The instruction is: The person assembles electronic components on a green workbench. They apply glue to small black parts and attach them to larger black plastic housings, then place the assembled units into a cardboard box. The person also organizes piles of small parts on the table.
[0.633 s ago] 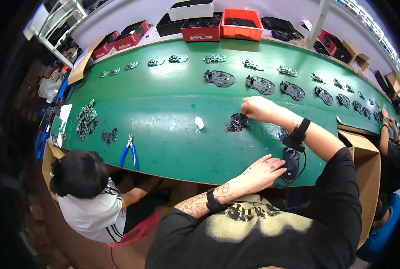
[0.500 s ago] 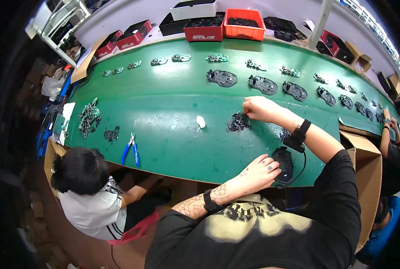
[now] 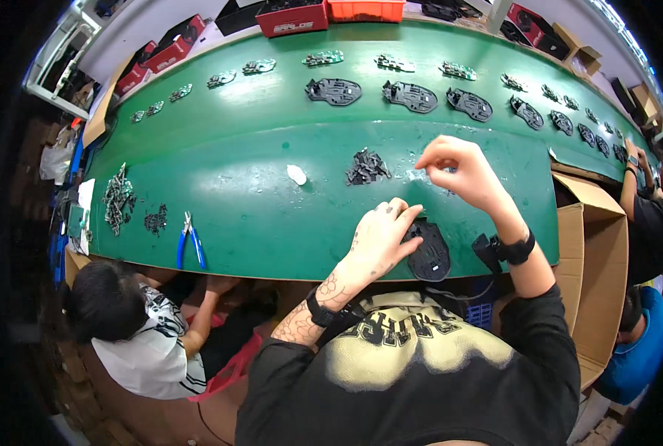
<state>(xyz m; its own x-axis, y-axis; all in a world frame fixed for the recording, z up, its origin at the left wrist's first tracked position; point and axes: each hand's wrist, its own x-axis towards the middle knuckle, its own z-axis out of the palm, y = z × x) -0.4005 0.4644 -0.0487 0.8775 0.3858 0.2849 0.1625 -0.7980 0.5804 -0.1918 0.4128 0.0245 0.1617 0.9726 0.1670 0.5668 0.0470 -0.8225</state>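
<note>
While my left hand (image 3: 382, 236) pins the black shell (image 3: 429, 251) at the table (image 3: 257, 186) edge, right hand (image 3: 461, 169) pinches something tiny, unclear what, just past the parts pile (image 3: 366, 166). Judging: fitting step; next needs careful seating.

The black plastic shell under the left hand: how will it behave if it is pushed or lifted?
The black plastic shell looks thin and moulded, so probably stiff and light. It lies flat at the green table edge under the left hand, so a push would likely slide it, perhaps off the edge.
</note>
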